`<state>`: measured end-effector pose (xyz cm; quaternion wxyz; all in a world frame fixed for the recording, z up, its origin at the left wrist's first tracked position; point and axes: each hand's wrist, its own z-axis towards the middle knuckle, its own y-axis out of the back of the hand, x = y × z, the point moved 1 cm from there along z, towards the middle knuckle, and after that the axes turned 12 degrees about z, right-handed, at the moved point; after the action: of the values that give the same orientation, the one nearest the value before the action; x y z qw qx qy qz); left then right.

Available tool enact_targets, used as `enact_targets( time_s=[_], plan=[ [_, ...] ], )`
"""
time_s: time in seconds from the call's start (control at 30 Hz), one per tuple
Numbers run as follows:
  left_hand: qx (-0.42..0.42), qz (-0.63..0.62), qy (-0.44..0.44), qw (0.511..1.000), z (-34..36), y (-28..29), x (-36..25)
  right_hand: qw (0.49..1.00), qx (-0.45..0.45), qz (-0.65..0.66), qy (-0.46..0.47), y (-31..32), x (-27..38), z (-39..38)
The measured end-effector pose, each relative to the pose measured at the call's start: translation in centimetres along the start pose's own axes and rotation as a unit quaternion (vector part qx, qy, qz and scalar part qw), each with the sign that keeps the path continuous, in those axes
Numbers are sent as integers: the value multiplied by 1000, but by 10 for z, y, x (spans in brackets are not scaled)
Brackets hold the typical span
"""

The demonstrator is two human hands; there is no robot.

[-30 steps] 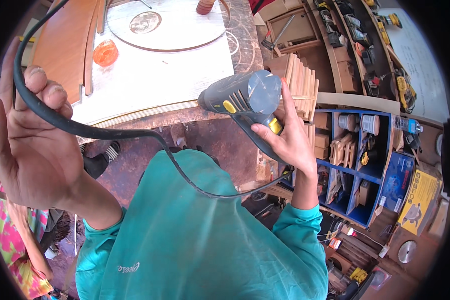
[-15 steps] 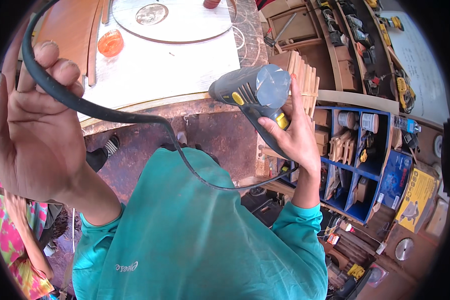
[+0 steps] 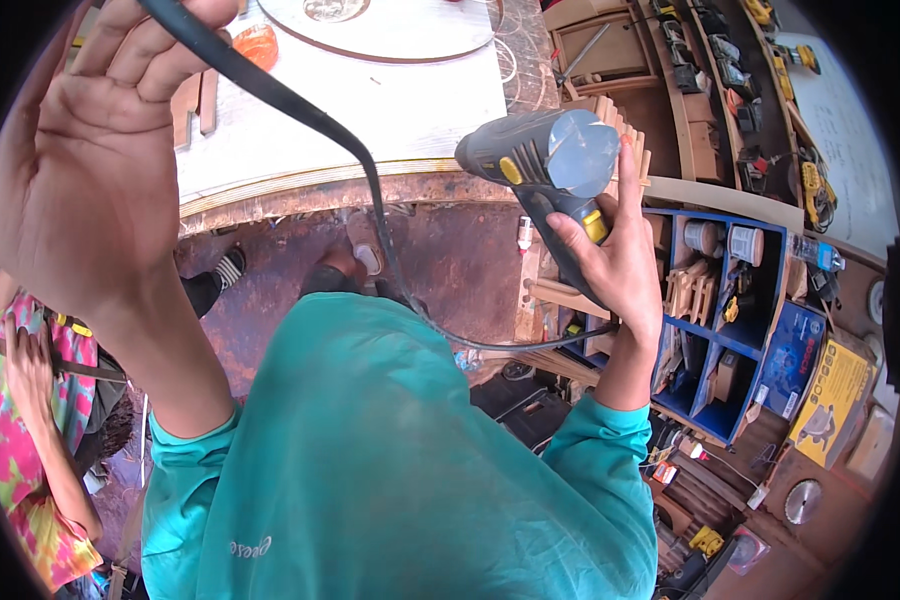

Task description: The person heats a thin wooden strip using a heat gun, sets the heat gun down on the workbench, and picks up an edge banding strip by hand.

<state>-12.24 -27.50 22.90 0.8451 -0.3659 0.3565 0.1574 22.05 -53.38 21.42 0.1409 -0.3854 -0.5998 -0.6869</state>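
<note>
In my right hand (image 3: 622, 262) is a grey and yellow heat gun (image 3: 545, 155), gripped by its handle, its narrow nozzle pointing left toward the workbench. A black power cable (image 3: 375, 190) hangs from the handle's base, loops across my front and rises to the upper left. My left hand (image 3: 90, 170) is raised there, palm showing, with fingers apart and partly bent. The cable crosses in front of its fingertips; a firm hold does not show.
Beyond lies a workbench with a white board (image 3: 370, 110), a round panel (image 3: 400, 45) and an orange cup (image 3: 257, 45). At right stand a blue shelf unit (image 3: 738, 345), stacked wood strips and tool racks (image 3: 725, 90). Another person in a bright patterned garment (image 3: 20, 400) is at lower left.
The heat gun and my right hand have moved slightly right. My left hand has risen, its fingers straighter, and the cable now hangs more steeply. The view has shifted, showing less of the bench.
</note>
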Motion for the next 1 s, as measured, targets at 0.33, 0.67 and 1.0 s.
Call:
enact_targets(
  time_s=[0.33,0.67,1.0],
  plan=[
    [2,4,-7,1000,-3,9,-16,999,13,40,-35,-8,24,-11],
    [-19,48,-6,999,10,41,-40,998,-14,26,-49,-39,58,-15],
    [-166,207,-34,963,16,46,-51,995,-45,28,-79,-74,81,-19]
  ],
)
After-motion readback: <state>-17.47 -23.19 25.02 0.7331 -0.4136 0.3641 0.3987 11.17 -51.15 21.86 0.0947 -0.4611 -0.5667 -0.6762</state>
